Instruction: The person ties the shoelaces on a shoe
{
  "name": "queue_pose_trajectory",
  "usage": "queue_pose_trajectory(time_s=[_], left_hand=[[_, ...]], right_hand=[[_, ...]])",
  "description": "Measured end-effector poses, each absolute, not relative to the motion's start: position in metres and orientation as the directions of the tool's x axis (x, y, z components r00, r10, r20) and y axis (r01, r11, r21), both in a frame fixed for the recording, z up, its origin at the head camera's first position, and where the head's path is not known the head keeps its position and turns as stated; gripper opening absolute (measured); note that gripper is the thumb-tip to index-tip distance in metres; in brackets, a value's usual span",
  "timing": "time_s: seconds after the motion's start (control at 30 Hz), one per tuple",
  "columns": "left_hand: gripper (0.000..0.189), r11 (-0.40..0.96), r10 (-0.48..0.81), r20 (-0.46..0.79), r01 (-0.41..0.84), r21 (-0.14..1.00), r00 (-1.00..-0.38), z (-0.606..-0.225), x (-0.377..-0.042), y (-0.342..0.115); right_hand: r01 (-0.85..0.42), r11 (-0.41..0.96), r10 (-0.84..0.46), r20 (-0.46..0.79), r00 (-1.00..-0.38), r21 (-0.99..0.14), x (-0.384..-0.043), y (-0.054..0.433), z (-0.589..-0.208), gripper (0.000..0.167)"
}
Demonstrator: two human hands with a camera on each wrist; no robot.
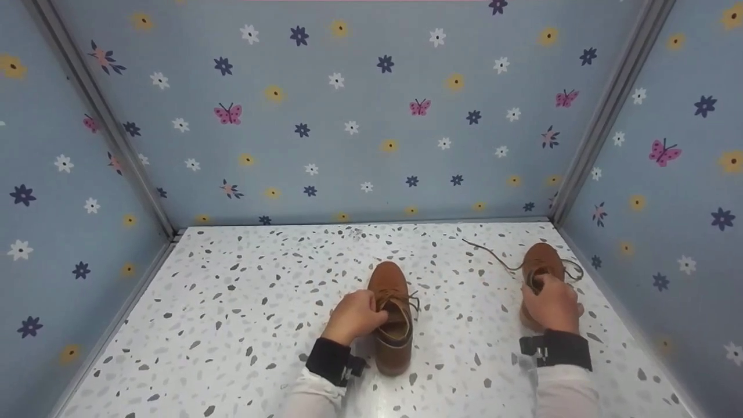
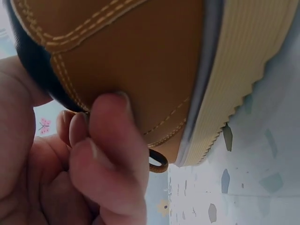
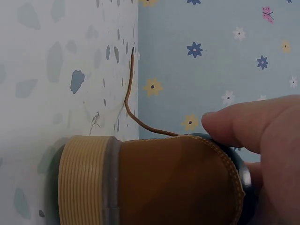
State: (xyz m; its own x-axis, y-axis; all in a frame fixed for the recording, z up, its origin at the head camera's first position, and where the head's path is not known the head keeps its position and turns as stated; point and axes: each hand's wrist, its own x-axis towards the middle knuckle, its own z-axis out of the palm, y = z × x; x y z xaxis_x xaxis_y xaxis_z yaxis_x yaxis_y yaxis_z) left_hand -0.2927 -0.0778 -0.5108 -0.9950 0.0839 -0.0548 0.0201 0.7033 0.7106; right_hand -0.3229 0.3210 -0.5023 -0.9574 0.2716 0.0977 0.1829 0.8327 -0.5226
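Note:
A brown lace-up shoe (image 1: 388,278) stands on the floor in the middle of the head view, toe toward the back wall. My left hand (image 1: 353,316) grips its left side by the laces, thumb at the opening. In the left wrist view curled fingers (image 2: 115,136) press the outer leather. Further right stands a matching shoe (image 1: 541,255), its loose shoelace (image 1: 493,253) trailing left across the floor. My right hand (image 1: 551,305) holds that shoe at its opening and covers much of it. The right wrist view shows the thumb (image 3: 234,124) at the collar; the other fingers are mostly hidden.
White speckled floor (image 1: 232,313) lies under both shoes. A blue flower-patterned panel (image 1: 348,151) closes the back, with side panels at left (image 1: 52,232) and right (image 1: 673,220). The right shoe stands close to the right panel.

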Motion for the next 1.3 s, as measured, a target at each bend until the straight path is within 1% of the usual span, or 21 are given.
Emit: queue_pose_trajectory(time_s=[0.1,0.27,0.37,0.57,0.67,0.8,0.93,1.1,1.3], left_hand=[[0.026,0.699,0.105,-0.016,0.062,0.712,-0.994,-0.511,-0.292,-0.077],[0.028,0.696,0.161,0.093,0.18,0.695,-0.983,-0.511,-0.291,-0.077],[0.026,0.699,0.17,0.134,0.216,0.682,-0.976,-0.511,-0.291,-0.078],[0.022,0.681,0.147,0.153,0.212,0.701,-0.977,-0.507,-0.293,-0.086],[0.021,0.671,0.139,0.18,0.226,0.706,-0.974,-0.501,-0.296,-0.093],[0.023,0.673,0.097,0.2,0.213,0.708,-0.975,-0.492,-0.3,-0.108],[0.023,0.684,0.036,0.213,0.179,0.707,-0.976,-0.483,-0.304,-0.13],[0.02,0.703,-0.034,0.191,0.112,0.703,-0.981,-0.477,-0.311,-0.166],[0.019,0.767,-0.068,0.188,0.069,0.638,-0.98,-0.48,-0.317,-0.215]], right_hand=[[0.182,0.837,0.259,0.08,-0.963,-0.516,-0.323,0.323,-0.503,0.049],[0.16,0.854,0.233,0.088,-0.969,-0.495,-0.324,0.323,-0.505,0.042],[0.149,0.861,0.22,0.091,-0.971,-0.486,-0.326,0.323,-0.507,0.041],[0.133,0.866,0.199,0.089,-0.976,-0.482,-0.326,0.322,-0.511,0.047],[0.129,0.867,0.2,0.098,-0.975,-0.482,-0.327,0.323,-0.511,0.048],[0.119,0.867,0.196,0.111,-0.974,-0.483,-0.327,0.323,-0.51,0.048],[0.103,0.874,0.19,0.139,-0.972,-0.475,-0.328,0.32,-0.51,0.047],[0.1,0.878,0.194,0.158,-0.968,-0.467,-0.328,0.319,-0.511,0.046],[0.064,0.896,0.15,0.163,-0.975,-0.44,-0.327,0.322,-0.513,0.045]])
